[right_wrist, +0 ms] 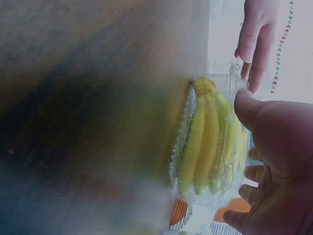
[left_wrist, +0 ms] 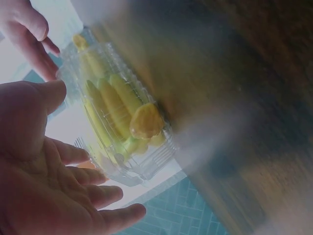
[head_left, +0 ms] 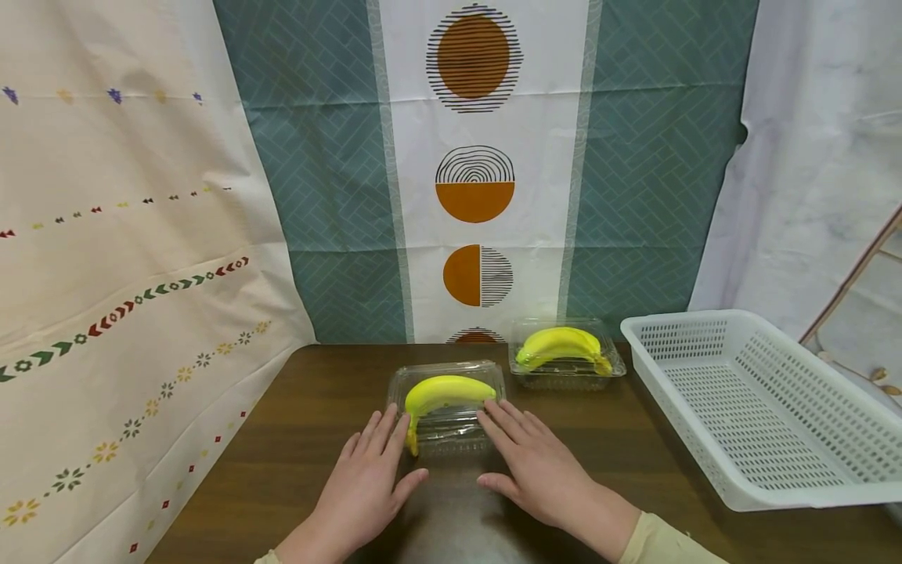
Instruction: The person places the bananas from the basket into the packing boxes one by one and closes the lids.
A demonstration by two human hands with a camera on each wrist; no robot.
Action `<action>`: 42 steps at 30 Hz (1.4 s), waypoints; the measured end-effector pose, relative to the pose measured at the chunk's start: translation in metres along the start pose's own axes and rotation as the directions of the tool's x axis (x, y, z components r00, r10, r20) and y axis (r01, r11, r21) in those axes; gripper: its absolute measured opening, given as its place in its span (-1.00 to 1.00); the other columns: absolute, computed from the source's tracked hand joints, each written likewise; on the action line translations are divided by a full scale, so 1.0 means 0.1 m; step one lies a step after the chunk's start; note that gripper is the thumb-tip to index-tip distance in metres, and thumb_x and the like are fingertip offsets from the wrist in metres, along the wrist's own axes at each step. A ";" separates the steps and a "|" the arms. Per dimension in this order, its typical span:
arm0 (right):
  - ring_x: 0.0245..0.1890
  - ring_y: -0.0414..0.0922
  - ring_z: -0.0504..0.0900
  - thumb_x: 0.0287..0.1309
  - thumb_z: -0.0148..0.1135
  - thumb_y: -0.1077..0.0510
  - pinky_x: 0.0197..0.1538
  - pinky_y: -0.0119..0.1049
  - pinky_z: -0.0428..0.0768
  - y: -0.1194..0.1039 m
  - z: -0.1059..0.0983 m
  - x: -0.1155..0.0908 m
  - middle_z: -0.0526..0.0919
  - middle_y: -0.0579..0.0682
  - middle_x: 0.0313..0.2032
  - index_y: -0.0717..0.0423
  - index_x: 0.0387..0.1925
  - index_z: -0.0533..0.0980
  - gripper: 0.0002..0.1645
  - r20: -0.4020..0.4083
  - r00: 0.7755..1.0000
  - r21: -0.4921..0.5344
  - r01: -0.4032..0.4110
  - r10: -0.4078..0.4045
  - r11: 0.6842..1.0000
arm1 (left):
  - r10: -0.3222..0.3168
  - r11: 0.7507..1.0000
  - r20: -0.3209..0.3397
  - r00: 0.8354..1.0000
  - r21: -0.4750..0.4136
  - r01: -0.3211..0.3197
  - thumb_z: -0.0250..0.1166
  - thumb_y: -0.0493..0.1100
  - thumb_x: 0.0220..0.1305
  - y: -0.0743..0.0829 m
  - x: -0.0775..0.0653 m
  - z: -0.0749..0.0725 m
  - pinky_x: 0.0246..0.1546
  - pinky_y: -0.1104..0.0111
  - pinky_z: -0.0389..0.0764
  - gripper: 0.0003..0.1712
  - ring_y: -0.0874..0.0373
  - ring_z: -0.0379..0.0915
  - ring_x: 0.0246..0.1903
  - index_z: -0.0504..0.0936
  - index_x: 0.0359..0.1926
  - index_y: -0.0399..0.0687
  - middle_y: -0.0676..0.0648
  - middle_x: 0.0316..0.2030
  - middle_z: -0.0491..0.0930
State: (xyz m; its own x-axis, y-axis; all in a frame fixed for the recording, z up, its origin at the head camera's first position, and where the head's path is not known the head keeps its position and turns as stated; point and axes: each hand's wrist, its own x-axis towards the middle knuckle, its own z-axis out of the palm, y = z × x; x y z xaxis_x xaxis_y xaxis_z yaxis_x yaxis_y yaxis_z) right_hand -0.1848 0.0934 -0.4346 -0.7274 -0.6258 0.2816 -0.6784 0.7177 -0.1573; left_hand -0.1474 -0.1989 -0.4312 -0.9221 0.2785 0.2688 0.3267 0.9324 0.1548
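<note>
A clear plastic clamshell box [head_left: 458,432] stands on the table in front of me with a bunch of yellow bananas [head_left: 447,389] inside. Both wrist views show the bananas [left_wrist: 115,107] through its transparent wall, their stem end toward the left. My left hand [head_left: 362,486] is spread at the box's near left corner, fingers extended and thumb pointing inward. At the near right corner is my right hand [head_left: 539,466], its fingers likewise extended, fingertips right at the lid's edge. Neither hand grips anything.
Behind and to the right, a second clear box [head_left: 567,383] contains another bunch of bananas [head_left: 560,345]. A white perforated plastic basket [head_left: 694,427] stands at the right of the brown table [head_left: 282,454]. Patterned cloths [head_left: 317,196] hang along the back and sides.
</note>
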 end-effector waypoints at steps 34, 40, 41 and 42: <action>0.65 0.28 0.24 0.53 0.36 -0.27 0.59 0.29 0.28 0.20 0.02 0.37 0.30 0.27 0.64 0.25 0.68 0.28 0.01 0.016 1.000 -0.047 0.006 -0.005 0.999 | -0.033 0.999 0.027 0.999 -0.027 0.034 0.39 0.24 0.55 -0.19 0.43 0.10 0.49 -0.41 0.25 -0.05 -0.37 0.10 0.64 0.36 0.66 -0.23 -0.32 0.67 0.21; 0.68 0.25 0.19 0.53 0.33 -0.32 0.62 0.26 0.24 0.24 0.02 0.44 0.26 0.25 0.67 0.23 0.70 0.25 0.05 0.046 0.999 -0.050 -0.015 0.017 0.999 | -0.040 0.999 0.037 0.999 -0.027 0.041 0.38 0.25 0.56 -0.22 0.52 0.12 0.51 -0.41 0.21 -0.05 -0.36 0.09 0.65 0.35 0.67 -0.22 -0.31 0.67 0.21; 0.68 0.25 0.18 0.53 0.33 -0.32 0.63 0.26 0.23 0.25 0.02 0.45 0.25 0.25 0.67 0.22 0.70 0.25 0.05 0.052 0.998 -0.049 -0.019 0.022 0.999 | -0.041 0.999 0.039 0.998 -0.027 0.042 0.38 0.25 0.56 -0.23 0.53 0.12 0.51 -0.41 0.21 -0.05 -0.36 0.08 0.65 0.35 0.67 -0.22 -0.31 0.67 0.21; 0.69 0.25 0.17 0.53 0.33 -0.32 0.63 0.26 0.22 0.25 0.02 0.46 0.24 0.25 0.67 0.22 0.71 0.24 0.05 0.058 0.998 -0.048 -0.023 0.025 0.999 | -0.041 0.999 0.039 0.998 -0.031 0.042 0.39 0.25 0.55 -0.23 0.54 0.11 0.51 -0.42 0.20 -0.05 -0.36 0.08 0.65 0.35 0.67 -0.23 -0.32 0.67 0.21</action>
State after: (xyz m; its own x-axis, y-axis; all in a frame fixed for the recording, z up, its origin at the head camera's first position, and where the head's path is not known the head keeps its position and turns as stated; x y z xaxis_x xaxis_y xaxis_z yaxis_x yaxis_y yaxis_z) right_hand -0.2355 0.0825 -0.4275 -0.7492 -0.6239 0.2223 -0.6560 0.7454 -0.1184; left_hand -0.2075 -0.2027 -0.4311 -0.9422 0.2486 0.2248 0.2935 0.9358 0.1954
